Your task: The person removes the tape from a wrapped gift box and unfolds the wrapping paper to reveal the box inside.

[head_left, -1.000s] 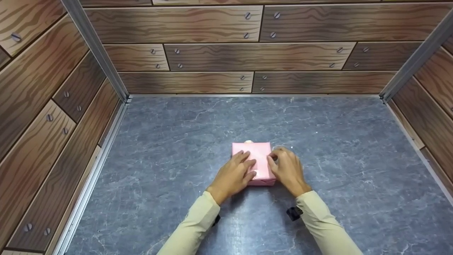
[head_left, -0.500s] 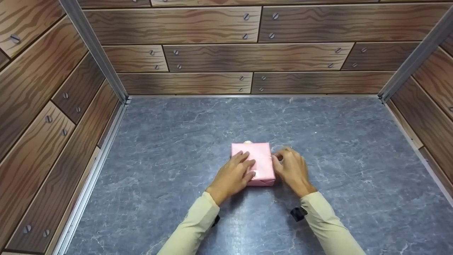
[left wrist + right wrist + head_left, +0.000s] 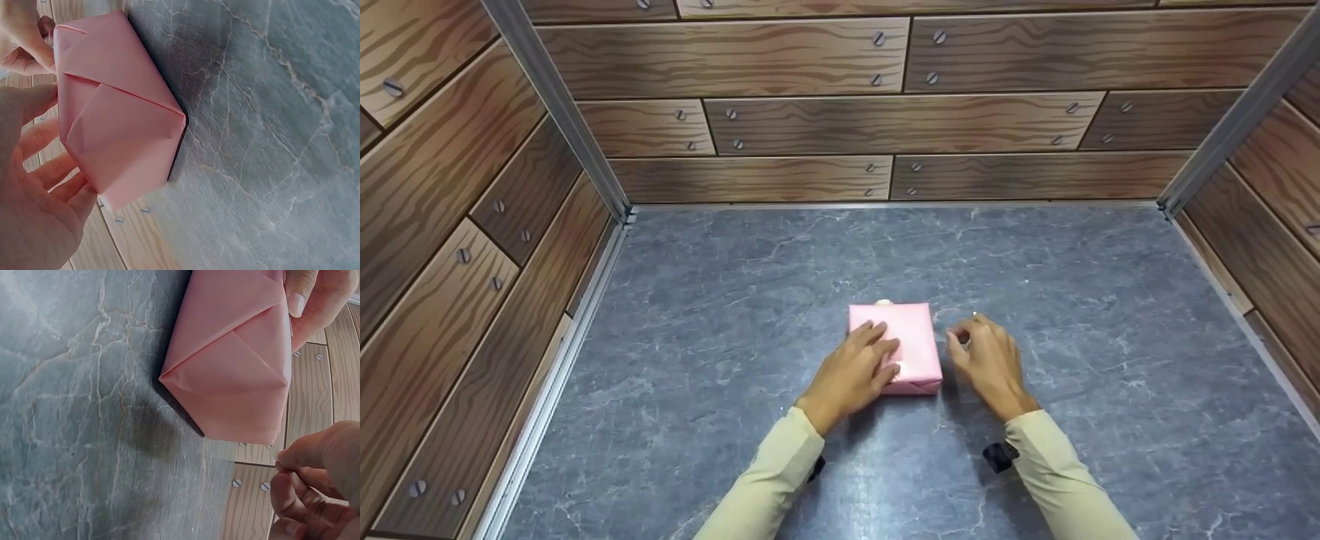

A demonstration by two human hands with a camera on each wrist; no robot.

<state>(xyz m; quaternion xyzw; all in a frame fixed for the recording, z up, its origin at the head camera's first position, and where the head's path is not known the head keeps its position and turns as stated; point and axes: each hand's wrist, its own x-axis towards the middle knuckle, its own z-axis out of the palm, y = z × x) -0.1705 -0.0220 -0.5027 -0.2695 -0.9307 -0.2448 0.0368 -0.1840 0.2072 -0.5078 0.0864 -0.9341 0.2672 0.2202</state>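
Observation:
A box wrapped in pink paper point(image 3: 911, 337) lies on the table, with folded flaps on its near end. My left hand point(image 3: 847, 371) rests on the box's top with its fingers spread and lightly bent. Just right of the box, apart from it, my right hand point(image 3: 988, 364) has thumb and forefinger pinched together. A faint see-through strip, seemingly clear tape point(image 3: 274, 452), shows at those fingertips in the right wrist view; its full length is hard to make out. The left wrist view shows the flaps of the pink end close up.
A small cream-coloured thing point(image 3: 883, 302) peeks out behind the box, mostly hidden. Wood-patterned walls point(image 3: 795, 124) with metal edge strips point(image 3: 561, 330) enclose the grey marbled table point(image 3: 720, 300) at the back and both sides.
My right hand has drawn away to the right from the box's right edge, its fingertips still pinched. The left hand has stayed on the box.

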